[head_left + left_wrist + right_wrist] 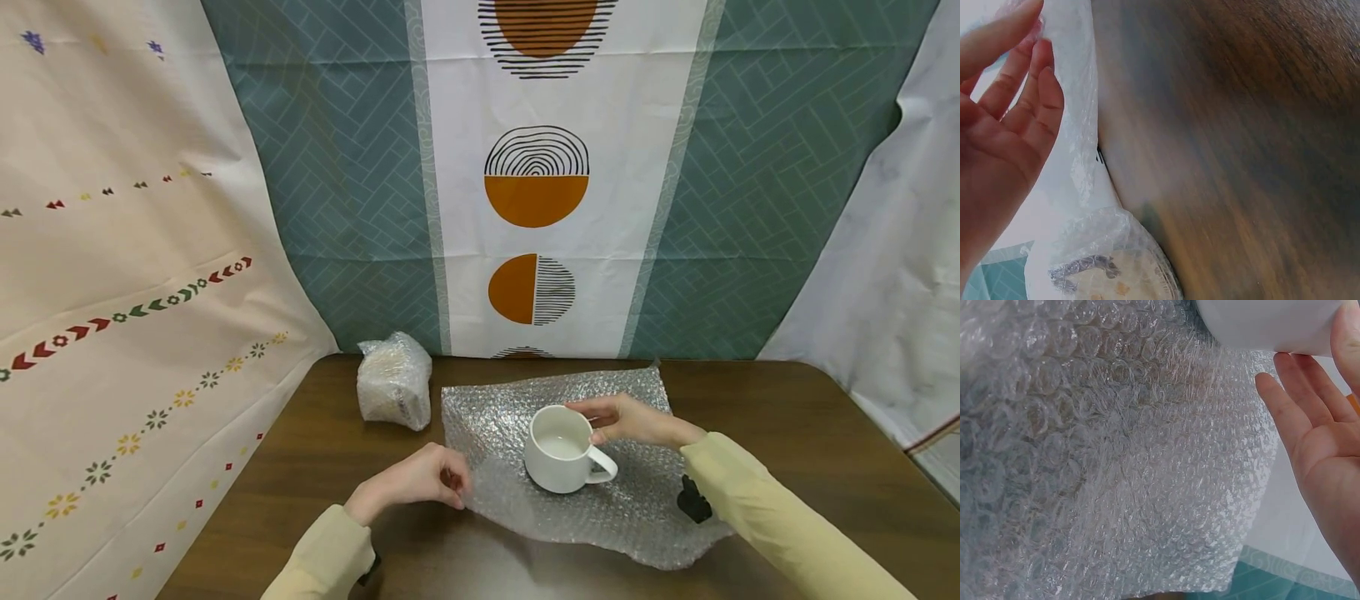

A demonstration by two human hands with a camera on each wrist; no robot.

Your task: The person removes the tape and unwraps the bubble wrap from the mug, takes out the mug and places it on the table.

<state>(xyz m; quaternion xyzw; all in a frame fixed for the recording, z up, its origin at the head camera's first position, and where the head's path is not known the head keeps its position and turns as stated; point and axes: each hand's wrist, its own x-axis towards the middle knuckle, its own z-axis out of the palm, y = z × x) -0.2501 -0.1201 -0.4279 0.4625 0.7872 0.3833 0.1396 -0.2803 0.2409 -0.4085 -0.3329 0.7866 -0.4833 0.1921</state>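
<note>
A white mug [553,471] stands upright on a sheet of bubble wrap [645,508], its handle turned to the right. My right hand [626,419] holds the mug at its right rim, thumb near the handle and fingers on the far side. In the right wrist view, the fingertips of the right hand [1329,450] meet the side of the mug [1266,325]. At the sheet's near left corner, my left hand [420,479] pinches the bubble wrap's edge, which is lifted a little. The left wrist view shows thumb and fingertips at the film [1072,81].
A bundle wrapped in bubble wrap [393,379] sits at the table's back left, beyond my left hand. The dark wooden table [787,433] extends on both sides of the sheet. Patterned cloth [360,167] hangs behind the table's back edge.
</note>
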